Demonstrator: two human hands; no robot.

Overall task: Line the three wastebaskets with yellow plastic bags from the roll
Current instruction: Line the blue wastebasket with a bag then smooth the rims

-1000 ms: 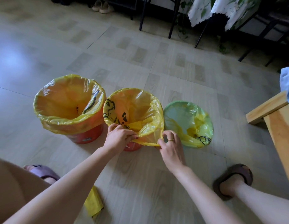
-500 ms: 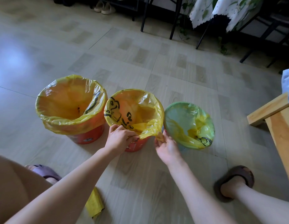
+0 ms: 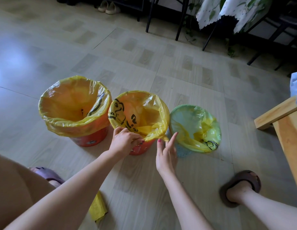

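Three wastebaskets stand in a row on the floor, each with a yellow bag over its rim: a large orange one (image 3: 88,139) at left, a smaller orange one (image 3: 141,147) in the middle, a pale blue one (image 3: 183,152) at right. My left hand (image 3: 126,141) grips the near edge of the middle basket's yellow bag (image 3: 158,128). My right hand (image 3: 166,152) is beside that basket with fingers spread, its fingertips touching a twisted corner of the same bag. The yellow bag roll (image 3: 98,207) lies on the floor under my left forearm.
A wooden bench (image 3: 285,123) stands at the right. My slippered feet rest at the lower left (image 3: 48,174) and lower right (image 3: 240,185). Black table and chair legs (image 3: 181,19) and a hanging cloth (image 3: 224,9) line the back; shoes (image 3: 109,7) sit far back.
My right hand has let go of its pinch on the middle bag's corner and opened its fingers. The left hand keeps its hold on the bag's near edge.
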